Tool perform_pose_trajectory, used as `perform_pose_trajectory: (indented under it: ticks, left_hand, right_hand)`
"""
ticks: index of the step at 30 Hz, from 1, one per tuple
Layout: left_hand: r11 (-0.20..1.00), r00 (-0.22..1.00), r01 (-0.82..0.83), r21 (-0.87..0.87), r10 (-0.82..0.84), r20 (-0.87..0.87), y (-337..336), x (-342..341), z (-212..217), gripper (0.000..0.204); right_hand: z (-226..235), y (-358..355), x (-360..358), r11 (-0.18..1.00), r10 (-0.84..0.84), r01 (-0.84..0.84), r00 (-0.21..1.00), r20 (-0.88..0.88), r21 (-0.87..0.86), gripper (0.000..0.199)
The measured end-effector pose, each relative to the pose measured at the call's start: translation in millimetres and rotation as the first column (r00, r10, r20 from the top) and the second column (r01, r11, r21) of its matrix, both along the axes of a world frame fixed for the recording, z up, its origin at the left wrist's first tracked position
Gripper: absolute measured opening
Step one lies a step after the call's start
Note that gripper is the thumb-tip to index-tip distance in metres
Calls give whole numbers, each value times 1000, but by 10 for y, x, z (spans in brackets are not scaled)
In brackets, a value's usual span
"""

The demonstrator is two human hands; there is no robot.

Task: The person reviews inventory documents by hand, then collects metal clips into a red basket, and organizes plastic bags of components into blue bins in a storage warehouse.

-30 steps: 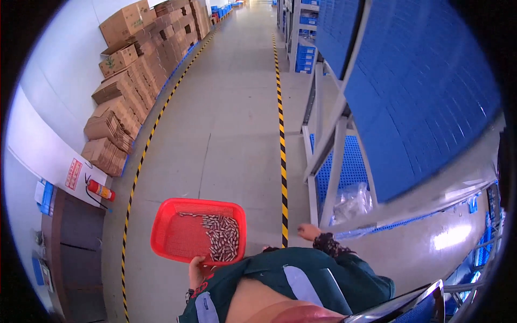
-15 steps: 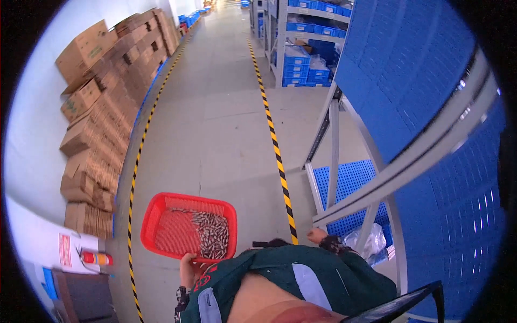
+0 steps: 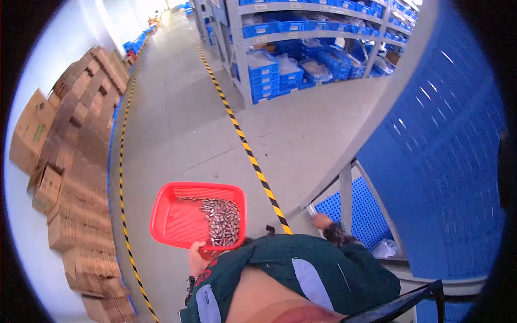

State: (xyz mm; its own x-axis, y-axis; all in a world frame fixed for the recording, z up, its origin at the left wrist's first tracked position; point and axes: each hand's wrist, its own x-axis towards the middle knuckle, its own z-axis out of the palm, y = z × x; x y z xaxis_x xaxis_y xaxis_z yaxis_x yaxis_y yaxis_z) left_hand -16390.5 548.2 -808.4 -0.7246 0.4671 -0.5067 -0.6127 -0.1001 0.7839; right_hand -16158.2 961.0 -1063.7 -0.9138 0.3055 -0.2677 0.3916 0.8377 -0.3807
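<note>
My left hand [image 3: 198, 258] grips the near rim of a red plastic basket [image 3: 161, 218], its thumb over the edge. Small silvery metal cylinders [image 3: 222, 223] lie heaped in the basket's right half, while the ribbed bottom shows at left. My right hand [image 3: 322, 221] hangs low at my right side, fingers loosely curled, with nothing seen in it. Close by that hand is the lower end of a grey rack frame [image 3: 312, 210]; whether they touch, I cannot tell.
Yellow-and-black floor tape [image 3: 245, 142] edges the aisle. Stacked cardboard boxes [image 3: 81, 188] line the left wall. Storage racks [image 3: 245, 70] with blue bins [image 3: 262, 75] stand ahead right. Beside me on the right are a blue panel [image 3: 431, 161] and a perforated blue sheet [image 3: 355, 210].
The view has swung to the right and forward, bringing more of the racks into sight. The basket stays in my left hand. My right hand has moved slightly forward beside the rack frame.
</note>
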Motion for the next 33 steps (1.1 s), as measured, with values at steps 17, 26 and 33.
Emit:
perform_pose_trajectory:
  ticks: [17, 26, 33]
  left_hand:
    - [921, 878, 388, 31, -380, 291, 3807, -3142, 125, 34]
    - [832, 734, 550, 73, -523, 433, 6455, -3039, -38, 40]
    - [733, 644, 656, 181, -668, 372, 8254, -2902, 67, 35]
  right_hand:
    - [1077, 1609, -1252, 618, -771, 740, 637, -20, -266, 28]
    - [628, 2228, -265, -234, -893, 891, -39, 449, -389, 21]
    - [1356, 5245, -753, 49, -990, 813, 117, 80, -580, 24]
